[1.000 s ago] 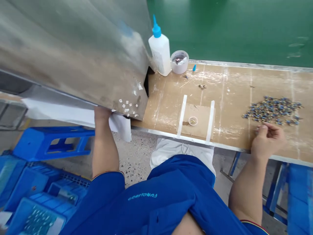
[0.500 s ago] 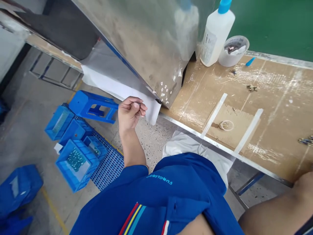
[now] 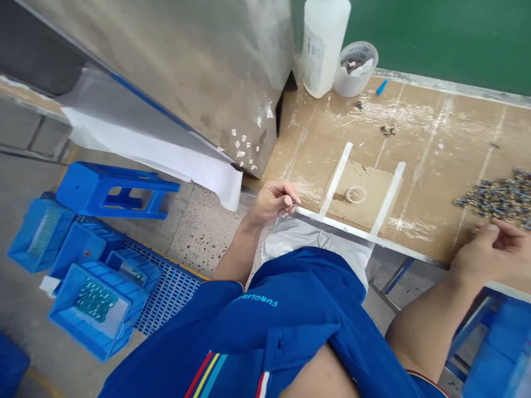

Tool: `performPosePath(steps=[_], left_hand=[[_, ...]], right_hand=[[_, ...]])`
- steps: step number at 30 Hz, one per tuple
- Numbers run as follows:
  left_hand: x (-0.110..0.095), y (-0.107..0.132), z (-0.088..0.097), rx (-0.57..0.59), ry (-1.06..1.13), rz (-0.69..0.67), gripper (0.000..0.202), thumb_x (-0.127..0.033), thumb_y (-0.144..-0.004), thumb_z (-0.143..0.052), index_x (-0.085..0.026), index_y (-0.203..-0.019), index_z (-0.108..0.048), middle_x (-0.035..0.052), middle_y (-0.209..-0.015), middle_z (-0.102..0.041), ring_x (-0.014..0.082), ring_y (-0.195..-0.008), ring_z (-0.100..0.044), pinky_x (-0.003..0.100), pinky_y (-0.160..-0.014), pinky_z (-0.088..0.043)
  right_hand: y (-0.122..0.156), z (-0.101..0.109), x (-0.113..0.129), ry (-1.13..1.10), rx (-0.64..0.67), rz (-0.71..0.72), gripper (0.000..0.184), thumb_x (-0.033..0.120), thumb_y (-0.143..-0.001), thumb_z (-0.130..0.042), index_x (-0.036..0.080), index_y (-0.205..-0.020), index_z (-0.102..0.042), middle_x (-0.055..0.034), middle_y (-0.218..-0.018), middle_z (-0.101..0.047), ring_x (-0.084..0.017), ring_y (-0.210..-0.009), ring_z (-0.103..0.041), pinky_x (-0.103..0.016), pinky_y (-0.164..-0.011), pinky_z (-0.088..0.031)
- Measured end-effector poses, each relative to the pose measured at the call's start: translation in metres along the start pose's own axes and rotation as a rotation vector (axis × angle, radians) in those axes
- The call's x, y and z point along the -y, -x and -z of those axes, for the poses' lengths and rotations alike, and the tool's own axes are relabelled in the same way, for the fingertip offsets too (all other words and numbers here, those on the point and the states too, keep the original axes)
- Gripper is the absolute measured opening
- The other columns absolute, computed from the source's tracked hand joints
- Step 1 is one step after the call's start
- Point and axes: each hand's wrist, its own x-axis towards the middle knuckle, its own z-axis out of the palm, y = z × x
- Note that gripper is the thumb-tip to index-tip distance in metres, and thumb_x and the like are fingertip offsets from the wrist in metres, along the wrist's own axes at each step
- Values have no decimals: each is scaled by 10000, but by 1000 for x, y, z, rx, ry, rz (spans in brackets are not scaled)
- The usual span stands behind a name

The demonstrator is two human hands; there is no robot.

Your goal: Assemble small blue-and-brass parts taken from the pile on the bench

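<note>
My left hand (image 3: 274, 203) is closed just off the table's front edge, pinching a small dark part (image 3: 293, 202) between thumb and fingers; its exact kind is too small to tell. On the right, my right hand (image 3: 495, 249) rests low over the table, at the near side of a heap of small brass-coloured and blue metal parts (image 3: 498, 198). Its thumb and fingers are drawn together, and what lies between them cannot be made out. Between the hands, a piece of cardboard (image 3: 373, 207) is taped down with white strips, and a small white ring (image 3: 355, 194) lies on it.
A white bottle (image 3: 321, 50), a tape roll with scraps inside (image 3: 354, 72) and a blue cap (image 3: 382, 87) stand or lie at the back. A metal box (image 3: 199, 83) borders the table's left. Blue bins (image 3: 99, 309) and a blue stool (image 3: 112, 190) are on the floor.
My left hand has moved right, to the table edge, still pinching the small part. My right hand has come further into view beside the heap. The view has shifted rightward.
</note>
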Motion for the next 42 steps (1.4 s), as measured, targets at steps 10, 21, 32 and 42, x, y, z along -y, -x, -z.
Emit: performPosePath(steps=[10, 21, 32, 42], left_hand=[[35, -33, -14, 127, 83, 311, 486, -417, -719, -894, -105, -782, -526, 17, -651, -651, 77, -514, -608, 154, -483, -541], [57, -46, -25, 152, -307, 36, 319, -409, -879, -746, -102, -829, -673, 55, -756, -645, 66, -637, -577, 164, -586, -487], [62, -37, -20, 63, -237, 196, 353, -411, -822, -801, -80, -920, -729, 84, -727, -706, 101, -575, -648, 180, -544, -545], [59, -39, -23, 157, -612, -83, 178, -261, -907, -685, -104, -936, -765, 73, -808, -703, 77, -604, -588, 181, -538, -462]], right_hand=[[-3, 10, -11, 3, 53, -71, 168, 264, -698, -491, 157, -821, -531, -67, -763, -562, -110, -679, -550, -287, -690, -432], [95, -40, 44, -197, 855, 115, 325, 428, -821, -676, 159, -1002, -703, -57, -880, -697, -89, -768, -638, -219, -700, -523], [94, -61, 64, -55, 846, 572, 192, 329, -921, -601, 216, -878, -751, -56, -916, -598, -90, -851, -537, -246, -734, -439], [90, -53, 65, -36, 831, 556, 195, 304, -916, -600, 181, -830, -723, -46, -873, -637, -71, -776, -558, -221, -687, -451]])
